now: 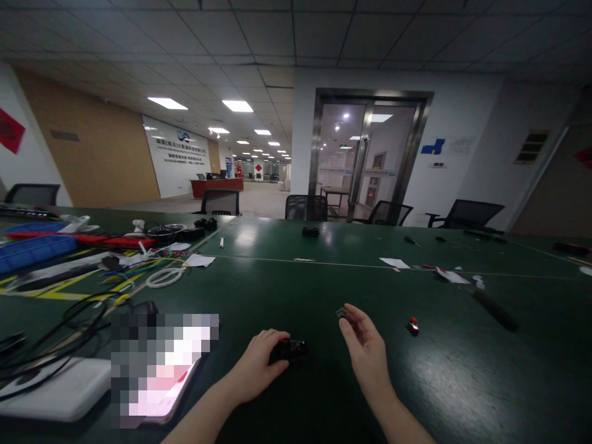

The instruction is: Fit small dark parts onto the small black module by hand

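My left hand (259,364) is closed round a small black device (295,349) that rests on the dark green table; its far end lies hidden in my palm. Between the thumb and forefinger of my right hand (365,345) is a small flat card-like piece (341,312), raised above the tabletop. The piece looks dark with a bluish-green face, too small to name surely. To the right of that hand lies a small red and silver object (413,325).
A pixel-masked bright phone-like device (171,376) and a white box (55,388) lie at left, beside tangled black cables (55,336). Blue trays (37,251) and a coiled white cable (165,277) sit beyond. A long black object (496,310) lies right; chairs (306,206) line the far edge.
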The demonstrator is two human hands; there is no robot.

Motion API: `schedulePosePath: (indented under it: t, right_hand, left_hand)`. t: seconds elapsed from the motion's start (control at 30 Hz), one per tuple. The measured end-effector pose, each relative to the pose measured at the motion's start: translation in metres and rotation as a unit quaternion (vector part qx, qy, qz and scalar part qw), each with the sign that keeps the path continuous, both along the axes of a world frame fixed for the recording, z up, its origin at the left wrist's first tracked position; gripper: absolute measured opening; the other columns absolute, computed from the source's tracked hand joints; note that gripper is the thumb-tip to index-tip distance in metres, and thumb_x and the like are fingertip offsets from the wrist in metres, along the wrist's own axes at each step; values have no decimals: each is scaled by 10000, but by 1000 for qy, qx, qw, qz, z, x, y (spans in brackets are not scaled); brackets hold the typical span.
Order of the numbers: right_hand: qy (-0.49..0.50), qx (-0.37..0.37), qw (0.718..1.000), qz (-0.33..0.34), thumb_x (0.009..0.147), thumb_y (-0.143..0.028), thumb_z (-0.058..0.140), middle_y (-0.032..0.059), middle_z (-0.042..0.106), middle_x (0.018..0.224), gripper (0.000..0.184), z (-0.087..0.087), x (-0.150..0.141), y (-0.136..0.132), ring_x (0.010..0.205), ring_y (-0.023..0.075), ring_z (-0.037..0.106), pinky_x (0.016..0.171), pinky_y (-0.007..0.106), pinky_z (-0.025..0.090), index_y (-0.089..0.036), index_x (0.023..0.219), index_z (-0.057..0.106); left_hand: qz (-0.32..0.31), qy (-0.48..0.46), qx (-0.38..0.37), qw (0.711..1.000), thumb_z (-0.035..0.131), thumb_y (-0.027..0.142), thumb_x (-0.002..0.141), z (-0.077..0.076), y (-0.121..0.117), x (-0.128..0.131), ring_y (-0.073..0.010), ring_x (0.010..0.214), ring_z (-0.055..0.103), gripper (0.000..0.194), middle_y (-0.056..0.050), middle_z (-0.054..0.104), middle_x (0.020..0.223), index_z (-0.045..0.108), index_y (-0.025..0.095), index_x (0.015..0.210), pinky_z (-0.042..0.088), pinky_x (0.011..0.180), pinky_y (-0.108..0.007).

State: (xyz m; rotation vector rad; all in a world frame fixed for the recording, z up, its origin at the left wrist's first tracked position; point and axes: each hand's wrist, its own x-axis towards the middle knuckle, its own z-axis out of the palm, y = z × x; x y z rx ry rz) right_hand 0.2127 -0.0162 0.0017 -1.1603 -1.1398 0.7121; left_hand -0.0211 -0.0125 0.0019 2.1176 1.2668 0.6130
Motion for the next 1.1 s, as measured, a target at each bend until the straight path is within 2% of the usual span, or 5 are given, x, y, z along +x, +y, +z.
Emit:
schedulePosePath:
  t: [0.4,0.67,0.9,1.1]
  right_hand:
    - [-58,-4,998,-5,731,-451,633,44,671,981,364,7,-5,-4,901,226,599,818,402,469,-233,1023,640]
    - [-78,-1,997,23,749,-415,623,34,667,980,346,8,-11,-8,914,216,596,838,386,459,-243,1050,631]
    - [-141,-8,987,78,759,-343,607,28,647,979,255,7,-21,-14,953,224,582,878,403,447,-268,999,653]
    - [-199,-41,970,135,757,-283,585,20,625,1031,260,0,-31,-14,1008,236,555,901,409,432,-300,1007,652]
  left_hand:
    - [2,7,2,1000,586,239,768,1,1,1,-235,1099,486,424,-46,559,1173,522,236,1186,350,976,-372]
    - [7,8,6,1000,589,220,751,2,0,3,-235,1092,490,426,-42,565,1165,529,234,1173,349,975,-370]
    - [9,5,9,1000,591,210,752,-1,1,2,-230,1085,487,419,-46,561,1157,536,230,1167,358,970,-363]
    - [6,4,19,1000,595,214,751,-4,2,2,-234,1070,497,416,-58,567,1140,537,216,1163,367,948,-359]
